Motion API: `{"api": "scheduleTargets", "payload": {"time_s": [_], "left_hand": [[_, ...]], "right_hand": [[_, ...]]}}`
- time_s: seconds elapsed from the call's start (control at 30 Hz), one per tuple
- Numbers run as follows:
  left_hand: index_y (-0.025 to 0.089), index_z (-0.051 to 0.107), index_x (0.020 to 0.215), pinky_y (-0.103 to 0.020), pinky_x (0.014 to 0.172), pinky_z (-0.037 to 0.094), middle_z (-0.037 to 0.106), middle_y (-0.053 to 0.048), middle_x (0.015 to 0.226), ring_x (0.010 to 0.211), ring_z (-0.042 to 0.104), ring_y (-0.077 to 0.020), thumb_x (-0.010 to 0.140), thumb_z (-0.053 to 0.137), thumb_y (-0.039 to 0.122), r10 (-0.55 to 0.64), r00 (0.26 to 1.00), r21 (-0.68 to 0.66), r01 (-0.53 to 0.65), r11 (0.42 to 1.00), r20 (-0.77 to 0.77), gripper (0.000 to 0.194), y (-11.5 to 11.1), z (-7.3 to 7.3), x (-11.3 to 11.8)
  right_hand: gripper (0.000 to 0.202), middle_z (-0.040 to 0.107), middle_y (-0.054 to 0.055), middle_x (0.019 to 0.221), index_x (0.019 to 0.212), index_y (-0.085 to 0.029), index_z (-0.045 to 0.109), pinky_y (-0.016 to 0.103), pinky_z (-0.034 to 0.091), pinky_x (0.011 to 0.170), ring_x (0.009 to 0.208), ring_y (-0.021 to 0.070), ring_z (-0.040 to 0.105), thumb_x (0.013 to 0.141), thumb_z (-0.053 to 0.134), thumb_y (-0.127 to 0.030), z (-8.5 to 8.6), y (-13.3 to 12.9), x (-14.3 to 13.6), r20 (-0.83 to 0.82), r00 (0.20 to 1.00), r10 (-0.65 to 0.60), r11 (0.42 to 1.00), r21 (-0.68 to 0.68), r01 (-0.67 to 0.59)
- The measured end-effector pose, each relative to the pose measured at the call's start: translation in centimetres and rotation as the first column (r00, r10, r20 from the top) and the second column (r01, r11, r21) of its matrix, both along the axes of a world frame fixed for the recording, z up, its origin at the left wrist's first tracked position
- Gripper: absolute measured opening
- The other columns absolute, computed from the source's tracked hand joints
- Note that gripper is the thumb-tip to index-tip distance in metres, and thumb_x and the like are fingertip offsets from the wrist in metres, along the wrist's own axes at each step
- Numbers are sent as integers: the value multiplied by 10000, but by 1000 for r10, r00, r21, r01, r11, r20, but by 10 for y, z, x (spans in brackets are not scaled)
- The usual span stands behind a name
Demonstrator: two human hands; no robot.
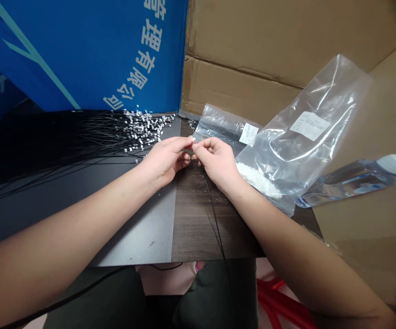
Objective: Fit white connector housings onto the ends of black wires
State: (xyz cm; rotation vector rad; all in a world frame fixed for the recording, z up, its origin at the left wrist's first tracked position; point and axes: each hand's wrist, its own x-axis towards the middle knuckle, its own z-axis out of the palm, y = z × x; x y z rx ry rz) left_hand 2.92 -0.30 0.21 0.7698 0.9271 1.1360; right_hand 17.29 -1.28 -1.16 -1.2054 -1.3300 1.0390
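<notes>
With narrow fingers [184,143], our left hand [165,157] and our right hand [216,161] pinched a small white piece [193,140] above the surface [191,228]; a black wire [216,219] ran from them past its near edge

black wire [219,240] — thin, trailing down | white piece [193,140] — tiny, mostly hidden, between left hand [167,157] and right hand [217,163]
</notes>
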Motion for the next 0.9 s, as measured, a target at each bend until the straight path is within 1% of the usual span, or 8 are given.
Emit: {"api": "scheduleTargets", "payload": {"time_s": [0.2, 0.33, 0.57, 0.9], "left_hand": [[150, 688, 798, -213, 583, 461, 663, 0, 769, 591, 534, -65, 766, 864, 239, 2, 1000, 20, -2, 1000, -20, 201, -1, 0, 0], [159, 693, 794, -215, 592, 467, 667, 2, 765, 599, 542, -70, 764, 867, 257, 2, 999, 35, -1, 999, -33, 202, 0, -2, 0], [162, 689, 758, -228, 603, 462, 643, -8, 685, 606, 544, -93, 769, 831, 235, 35, 995, 82, -27, 996, -89, 161, 1, -5, -1], [144, 685, 734, -212, 593, 447, 633, -2, 672, 593, 533, -78, 753, 828, 215, 31, 995, 109, -21, 994, -90, 161, 3, -5, -1]], "right_hand": [[164, 671, -4, 698, 813, -205, 624, 278, 424, 605, 606, 110, 540, 896, 728, -300, 1, 0, -1, 10, 1000, -14, 1000, -13, 14], [160, 652, -10, 680, 809, -208, 623, 278, 411, 598, 602, 111, 527, 892, 732, -290, 1, 0, -2, 8, 1000, -19, 1000, -15, 19], [162, 674, -8, 702, 807, -206, 628, 280, 432, 615, 605, 108, 545, 891, 733, -296, -1, 0, -2, 11, 1000, 1, 1000, 3, -1], [152, 685, -12, 693, 810, -203, 630, 282, 428, 598, 579, 101, 543, 882, 728, -294, -2, 0, 0, 1, 1000, 8, 1000, 9, -8]]}}
